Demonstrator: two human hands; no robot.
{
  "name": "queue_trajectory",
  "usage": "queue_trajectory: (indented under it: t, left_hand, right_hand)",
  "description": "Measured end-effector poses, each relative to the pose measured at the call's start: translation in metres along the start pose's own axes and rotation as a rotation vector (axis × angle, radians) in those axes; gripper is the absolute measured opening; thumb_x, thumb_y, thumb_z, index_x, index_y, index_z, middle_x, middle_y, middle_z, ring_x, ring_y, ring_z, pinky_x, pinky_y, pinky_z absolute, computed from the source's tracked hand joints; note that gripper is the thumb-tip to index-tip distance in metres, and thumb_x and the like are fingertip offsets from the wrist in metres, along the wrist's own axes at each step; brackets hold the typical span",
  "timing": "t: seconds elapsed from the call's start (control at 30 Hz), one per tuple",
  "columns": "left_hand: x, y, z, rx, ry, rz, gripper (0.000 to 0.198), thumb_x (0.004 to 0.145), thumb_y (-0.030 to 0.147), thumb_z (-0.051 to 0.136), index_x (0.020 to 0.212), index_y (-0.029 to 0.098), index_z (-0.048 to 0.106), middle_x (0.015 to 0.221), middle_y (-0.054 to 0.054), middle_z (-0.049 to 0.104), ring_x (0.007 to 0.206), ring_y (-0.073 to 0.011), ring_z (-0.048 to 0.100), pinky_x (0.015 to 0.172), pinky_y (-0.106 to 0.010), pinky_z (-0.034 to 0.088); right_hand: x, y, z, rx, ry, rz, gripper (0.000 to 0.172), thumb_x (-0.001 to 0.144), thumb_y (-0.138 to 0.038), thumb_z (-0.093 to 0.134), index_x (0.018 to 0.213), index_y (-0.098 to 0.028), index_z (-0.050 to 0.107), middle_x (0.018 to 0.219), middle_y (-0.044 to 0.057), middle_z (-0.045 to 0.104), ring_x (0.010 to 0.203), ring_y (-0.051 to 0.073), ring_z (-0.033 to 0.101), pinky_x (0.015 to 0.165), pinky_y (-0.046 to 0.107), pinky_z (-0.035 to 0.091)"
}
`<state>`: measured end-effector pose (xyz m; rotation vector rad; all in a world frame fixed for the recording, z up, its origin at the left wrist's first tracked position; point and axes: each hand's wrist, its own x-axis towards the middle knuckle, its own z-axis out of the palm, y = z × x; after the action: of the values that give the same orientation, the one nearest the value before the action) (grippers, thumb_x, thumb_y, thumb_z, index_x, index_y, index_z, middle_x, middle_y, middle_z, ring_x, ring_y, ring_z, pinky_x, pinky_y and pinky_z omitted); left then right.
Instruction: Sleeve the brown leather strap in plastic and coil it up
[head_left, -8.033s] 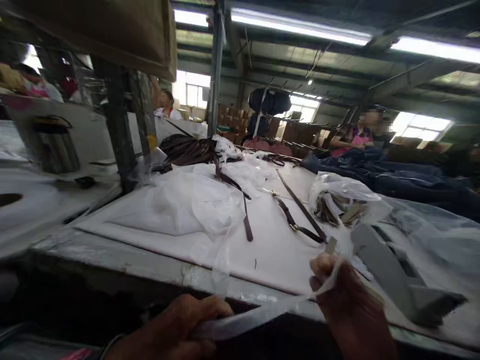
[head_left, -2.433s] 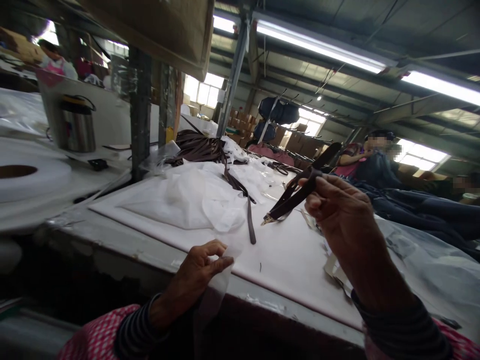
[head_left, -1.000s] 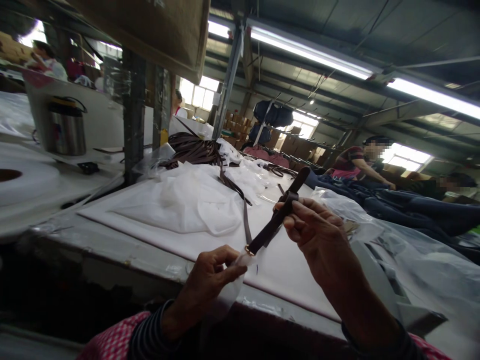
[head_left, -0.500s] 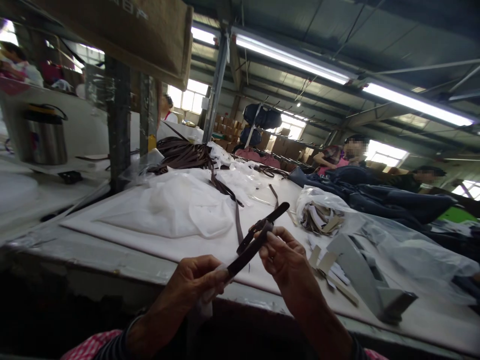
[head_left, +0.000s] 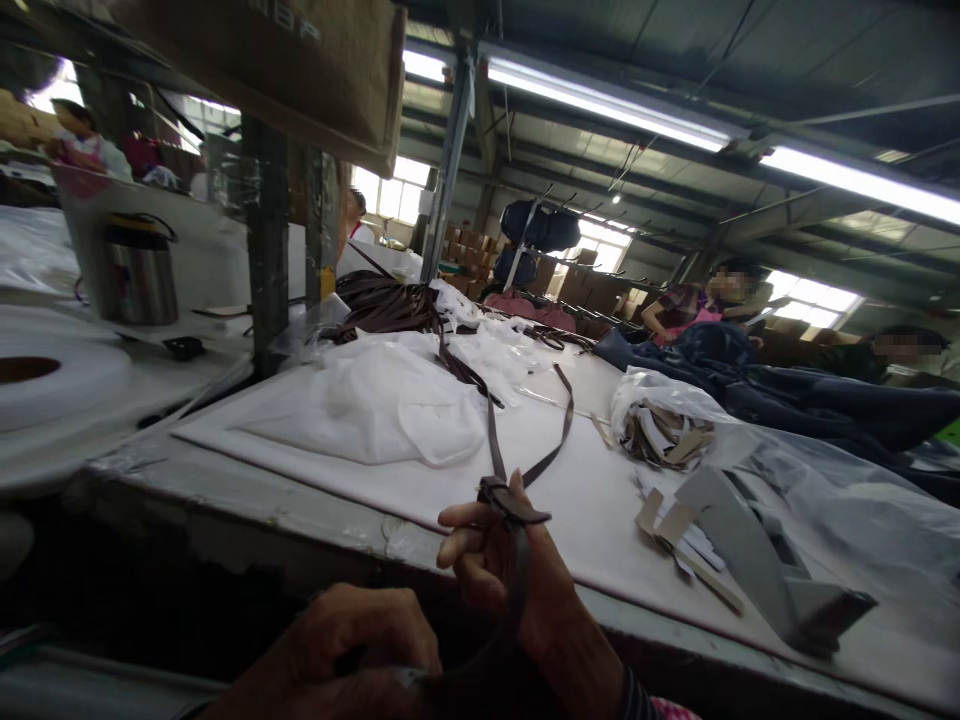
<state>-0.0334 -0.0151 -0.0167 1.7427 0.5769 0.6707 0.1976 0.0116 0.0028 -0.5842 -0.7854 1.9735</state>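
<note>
The right hand (head_left: 501, 560) pinches a dark brown strap (head_left: 516, 520) between thumb and fingers at the near table edge (head_left: 300, 500) — its free end loops up over the white sheet. The left hand (head_left: 352, 650), low and near, is closed round the strap's lower end.

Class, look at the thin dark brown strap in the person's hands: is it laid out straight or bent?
Bent: the thin dark brown strap loops over the right hand, its free end curving upward.
</note>
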Motion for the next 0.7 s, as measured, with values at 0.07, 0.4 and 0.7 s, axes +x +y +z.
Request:
queue_trajectory:
  t: [0.07,0.4,0.7]
  left_hand:
    - [0.0,-0.003,-0.001,-0.005,0.027,-0.018,0.032,0.09,0.048,0.068,0.083,0.017,0.071,0.078,-0.001,0.063,0.074,-0.0151,0.057,0.068,-0.023,0.041]
    - [0.067,-0.001,0.001,-0.489,0.182,-0.037,0.037,0.089,0.049,0.073,0.083,0.013,0.064,0.075,-0.006,0.071,0.059,-0.0119,0.058,0.055,-0.021,0.042]
    - [0.113,0.032,0.012,-0.445,0.141,0.102,0.044,0.071,0.025,0.087,0.106,0.017,0.063,0.07,0.007,0.053,0.063,-0.0083,0.043,0.058,-0.019,0.035]
  right_hand:
    - [0.0,-0.02,0.01,-0.046,0.089,-0.085,0.06,0.085,-0.062,0.069,0.1,-0.004,0.076,0.078,0.011,0.074,0.045,0.006,0.045,0.037,0.018,0.025]
    - [-0.032,-0.134,0.061,-0.923,0.176,-0.443,0.039,0.088,-0.041,0.075,0.12,-0.02,0.066,0.09,0.004,0.069,0.062,0.011,0.059,0.043,0.017,0.039]
    - [-0.038,-0.167,0.074,-1.219,0.361,-0.729,0.042,0.077,-0.037,0.085,0.106,-0.011,0.07,0.074,0.003,0.068,0.05,0.01,0.054,0.042,0.021,0.042]
